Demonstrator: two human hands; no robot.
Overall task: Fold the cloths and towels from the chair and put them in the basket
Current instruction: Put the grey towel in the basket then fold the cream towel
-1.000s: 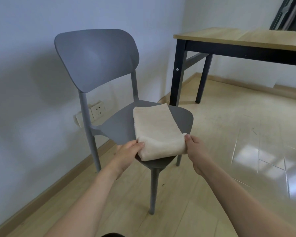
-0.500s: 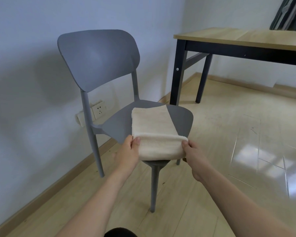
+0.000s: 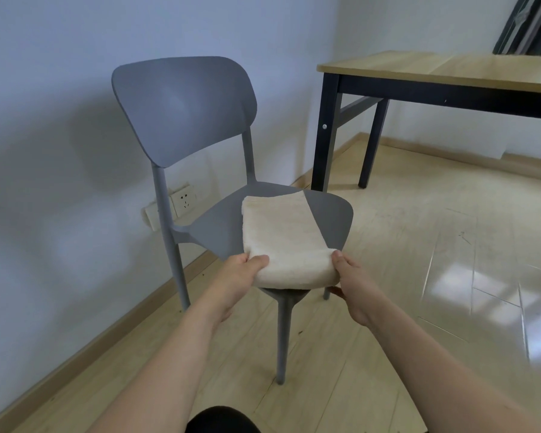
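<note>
A folded cream towel (image 3: 283,232) lies on the seat of a grey plastic chair (image 3: 185,107), with its near end hanging past the seat's front edge. My left hand (image 3: 241,276) grips the towel's near left corner, thumb on top and fingers underneath. My right hand (image 3: 349,276) grips the near right corner the same way. No basket is in view.
A wooden table with black legs (image 3: 325,129) stands close behind the chair on the right. A wall socket (image 3: 185,200) sits low on the wall behind the chair. Shiny wood-look floor (image 3: 450,276) spreads to the right.
Both hands have closed on the towel's near corners and drawn its near end toward me over the seat's front edge. The towel now lies straighter on the seat.
</note>
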